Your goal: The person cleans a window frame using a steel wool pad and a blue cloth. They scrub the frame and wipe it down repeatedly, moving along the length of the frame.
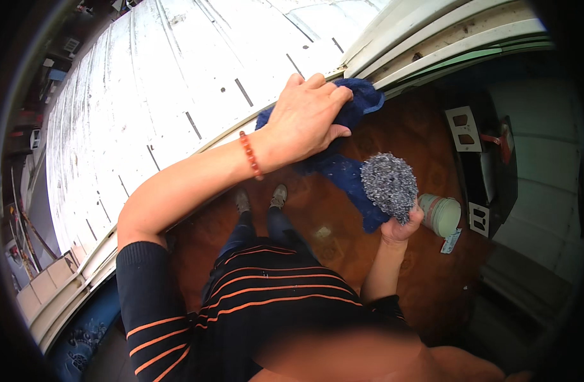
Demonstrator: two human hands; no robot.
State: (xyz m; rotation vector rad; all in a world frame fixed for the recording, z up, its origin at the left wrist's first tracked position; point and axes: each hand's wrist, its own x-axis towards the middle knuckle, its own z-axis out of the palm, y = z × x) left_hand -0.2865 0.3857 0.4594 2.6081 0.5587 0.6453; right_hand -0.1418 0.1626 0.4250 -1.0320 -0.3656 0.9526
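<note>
My left hand [307,119], with a red bead bracelet at the wrist, grips a dark blue cloth [361,93] over the window sill. Part of that cloth hangs down below the hand toward the right. Held low on the right, a grey chenille microfiber cleaning head [389,184] is in my right hand [403,228]. Its fluffy pile faces up and hides most of those fingers. The lower end of the blue cloth lies right behind or against the cleaning head; I cannot tell if my right hand holds it too.
Outside the sill spreads a white corrugated metal roof [129,90]. Window frame tracks [445,38] run along the upper right. On the brown floor [340,210] stands a pale plastic bucket [445,216], beside a dark piece of furniture with white cut-out end pieces [463,129].
</note>
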